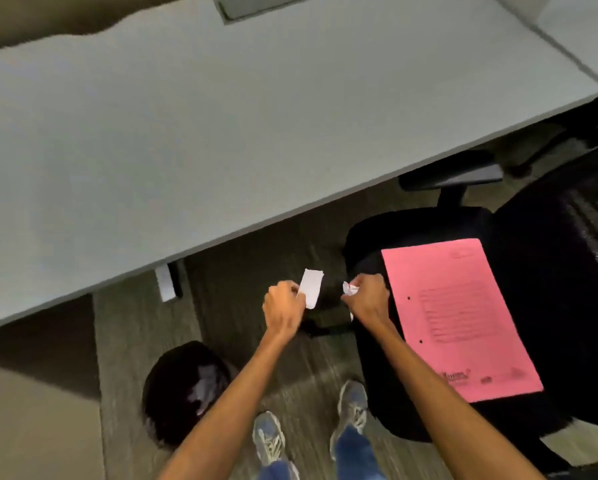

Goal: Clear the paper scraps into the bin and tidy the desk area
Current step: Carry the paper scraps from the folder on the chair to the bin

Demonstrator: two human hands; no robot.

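Observation:
My left hand [283,308] pinches a flat white paper scrap [311,287] that stands up from my fingers. My right hand [368,299] is closed around a crumpled white paper scrap [350,289]; only a bit of it shows past my fingers. Both hands hover over the carpet, in front of the desk edge and just left of the chair seat. A black bin [186,389] with a dark liner stands on the floor at lower left, below my left forearm, with some white paper inside it.
The grey desk [221,133] fills the upper view. A black office chair [532,271] on the right carries a pink folder [456,317]. My two feet in grey shoes [353,407] stand on the carpet between bin and chair.

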